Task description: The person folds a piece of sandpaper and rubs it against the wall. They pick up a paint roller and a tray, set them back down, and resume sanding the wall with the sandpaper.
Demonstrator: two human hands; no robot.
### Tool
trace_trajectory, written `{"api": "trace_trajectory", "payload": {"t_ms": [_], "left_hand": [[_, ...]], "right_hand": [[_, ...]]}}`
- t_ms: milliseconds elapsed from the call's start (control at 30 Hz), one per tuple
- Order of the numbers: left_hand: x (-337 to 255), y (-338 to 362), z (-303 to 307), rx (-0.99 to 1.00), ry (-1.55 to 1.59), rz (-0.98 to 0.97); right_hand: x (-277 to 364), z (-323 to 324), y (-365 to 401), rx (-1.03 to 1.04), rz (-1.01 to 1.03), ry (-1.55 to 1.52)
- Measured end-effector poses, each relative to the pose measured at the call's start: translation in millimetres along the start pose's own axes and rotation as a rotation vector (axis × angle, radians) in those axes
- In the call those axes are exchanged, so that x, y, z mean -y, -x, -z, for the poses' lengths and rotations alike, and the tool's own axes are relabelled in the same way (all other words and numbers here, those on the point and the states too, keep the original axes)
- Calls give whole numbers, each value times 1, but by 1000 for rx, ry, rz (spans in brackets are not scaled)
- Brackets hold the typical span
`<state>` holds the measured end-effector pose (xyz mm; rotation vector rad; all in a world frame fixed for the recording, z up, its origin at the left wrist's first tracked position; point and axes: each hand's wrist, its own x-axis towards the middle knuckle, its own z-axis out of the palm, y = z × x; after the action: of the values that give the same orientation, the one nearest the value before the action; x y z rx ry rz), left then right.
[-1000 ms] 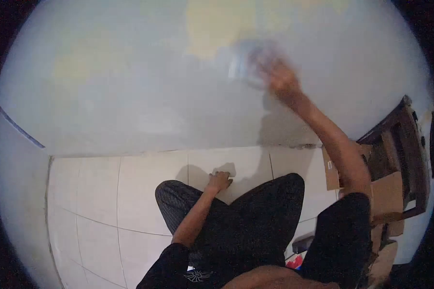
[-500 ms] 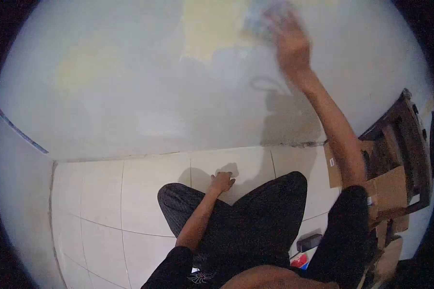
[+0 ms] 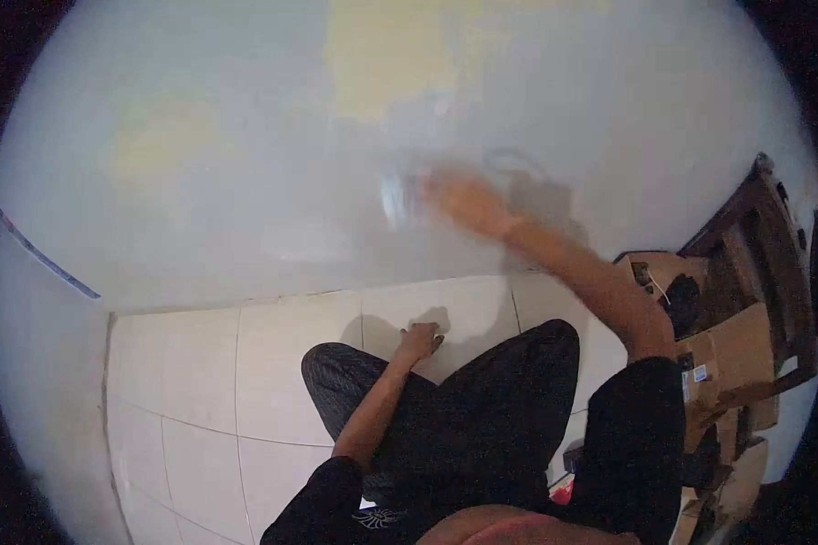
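Now, R hand [image 3: 463, 202]: up at the wall [image 3: 245, 182], arm stretched out far and left from the R shoulder; heavy motion blur.
R hand state: fingertips at a small pale object [image 3: 400, 200]; can't tell if the fingers wrap it or just press it flat, too blurred.
pale object: on the wall surface, just left of the R fingertips, below the big yellowish patch [image 3: 386, 54]; what kind of thing it is isn't readable.
wall: grey-white, fills the far half of the view; big yellowish patch at top centre, fainter patch [image 3: 164, 136] further left.
L hand [image 3: 418, 341]: down on the floor tiles [image 3: 200, 363] near the wall base, fingers loosely curled under, nothing seen in it; its shadow lies just beyond on the tile.
floor tiles: white, large, thin grey joints.
black trousers [image 3: 482, 409]: legs folded, knees out left & right, nearest the camera.
cardboard boxes [image 3: 727, 354]: R side, stacked, just beside the R upper arm.
dark wooden furniture [image 3: 754, 236]: far right, behind the boxes.
red item [image 3: 562, 492]: near, by the R thigh, mostly hidden.
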<state>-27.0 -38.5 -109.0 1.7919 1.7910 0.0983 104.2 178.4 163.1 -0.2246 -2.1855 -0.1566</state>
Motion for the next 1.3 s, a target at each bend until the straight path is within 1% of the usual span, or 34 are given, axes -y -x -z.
{"api": "trace_trajectory", "payload": {"t_ms": [67, 100, 133, 167, 233, 267, 333, 367, 400, 433, 467, 500, 533, 567, 600, 667, 700, 767, 800, 833, 867, 900, 933, 967, 1000, 1033, 1100, 1133, 1167, 1200, 1233, 1300], "left_hand": [[-5, 3, 8, 120, 5, 64], [6, 2, -3, 123, 9, 74], [20, -4, -16, 54, 22, 18], [27, -9, -27, -11, 44, -36], [32, -13, -38, -35, 53, 1], [34, -12, -38, -60, 35, 28], [14, 0, -8, -72, 36, 40], [9, -3, 3, -97, 102, 28], [6, -3, 7, -118, 168, 20], [5, 5, 9, -222, 188, -41], [3, 11, 13, -331, 203, -109], [-2, 18, 19, -299, 192, -90], [-7, 25, 27, -324, 397, -94], [-13, 31, 32, -355, 605, -94], [-23, 39, 35, -341, 591, -73], [-32, 44, 40, -291, 1106, 3], [-32, 41, 37, -295, 1096, 13], [-35, 38, 38, -238, 1428, -38], [-39, 38, 39, -235, 1425, -27], [-44, 37, 39, -293, 1376, -23], [-49, 36, 41, -351, 1324, -25], [-50, 35, 40, -344, 1325, -19], [-52, 35, 42, -388, 1316, -3], [-53, 34, 43, -432, 1305, 14], [-53, 33, 44, -428, 1302, 19], [-53, 33, 45, -447, 1295, 50], [-51, 33, 43, -456, 1290, 88], [-50, 35, 42, -430, 1389, 61], [-49, 34, 42, -399, 1487, 25], [-47, 34, 42, -383, 1491, 25], [-46, 34, 42, -363, 1444, 45], [-51, 33, 43, -340, 1397, 55]], "right_hand": [[91, -8, 56, 1297, 59, 77], [106, -15, 88, 1027, -34, -42], [107, -22, 114, 755, -114, -146], [102, -33, 131, 766, -99, -152], [101, -50, 169, 197, -1067, -452], [104, -48, 175, 206, -1085, -468], [121, -38, 184, -493, -1522, -1112], [131, -37, 192, -495, -1565, -1126], [142, -37, 203, -664, -1557, -1344], [153, -39, 216, -849, -1533, -1555], [157, -43, 237, -869, -1574, -1565], [160, -51, 263, -808, -1622, -1554], [162, -60, 279, -744, -1664, -1545], [161, -55, 264, -690, -1634, -1572], [159, -50, 258, -701, -1653, -1591], [153, -48, 244, -554, -1534, -1537], [153, -46, 240, -529, -1542, -1566], [157, -46, 237, -497, -1551, -1630], [159, -46, 238, -460, -1559, -1674], [160, -46, 239, -465, -1572, -1677], [159, -46, 239, -402, -1571, -1661], [158, -46, 239, -336, -1571, -1640], [157, -45, 240, -342, -1577, -1640], [156, -45, 242, -246, -1572, -1614], [156, -45, 244, -149, -1563, -1588], [155, -47, 245, -152, -1569, -1589], [155, -48, 249, -108, -1480, -1741], [155, -47, 251, -115, -1495, -1738], [152, -42, 247, -254, -1574, -1942], [150, -36, 243, -405, -1641, -2143], [152, -32, 238, -416, -1652, -2130], [155, -26, 228, -570, -1697, -2139]]}}
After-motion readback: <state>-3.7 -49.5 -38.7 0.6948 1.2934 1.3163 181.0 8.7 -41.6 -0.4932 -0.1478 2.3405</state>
